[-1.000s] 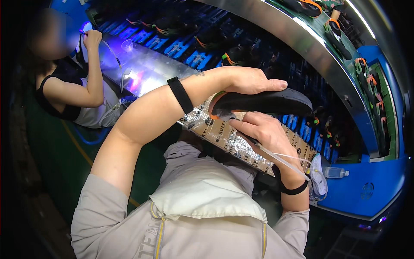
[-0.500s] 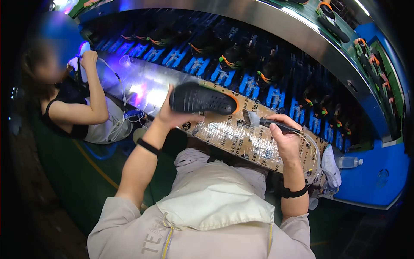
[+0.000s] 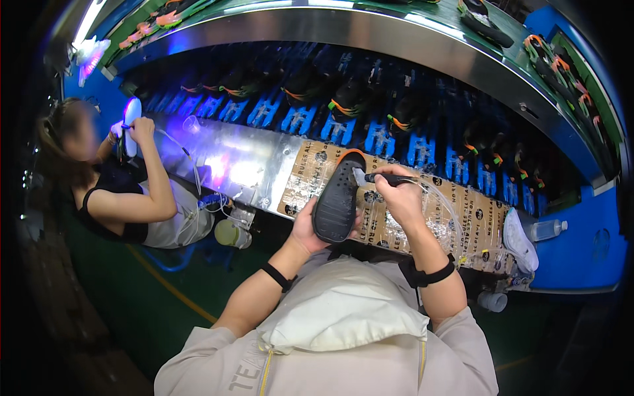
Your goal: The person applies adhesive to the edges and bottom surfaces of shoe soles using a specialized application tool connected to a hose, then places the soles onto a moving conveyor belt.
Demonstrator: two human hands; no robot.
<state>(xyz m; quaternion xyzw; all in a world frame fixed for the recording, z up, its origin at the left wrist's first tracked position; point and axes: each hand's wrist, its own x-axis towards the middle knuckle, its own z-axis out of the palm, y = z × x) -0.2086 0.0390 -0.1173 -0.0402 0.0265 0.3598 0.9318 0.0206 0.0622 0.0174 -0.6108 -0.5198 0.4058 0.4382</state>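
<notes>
A black shoe (image 3: 335,201) with an orange edge at its toe stands sole up, toe pointing away from me. My left hand (image 3: 308,228) is closed round its heel end from below, the thumb side at its left. In my right hand (image 3: 401,198) is a black-handled brush (image 3: 391,179) with a thin clear tube trailing from its back end. Its pale bristles meet the sole's right edge near the toe. Both hands are above a bench covered in printed brown paper (image 3: 300,181) under clear film.
Beyond the bench, black shoes (image 3: 347,99) sit on a row of blue holders (image 3: 297,119). A conveyor (image 3: 277,20) with more shoes curves above. A white shoe-shaped piece (image 3: 520,241) and clear bottle (image 3: 548,230) lie right. Another person (image 3: 132,175) works at left, holding a light-coloured sole.
My left hand has turned the shoe from lying sideways to toe-away and brought it nearer. The brush has moved left from beside the shoe onto its sole.
</notes>
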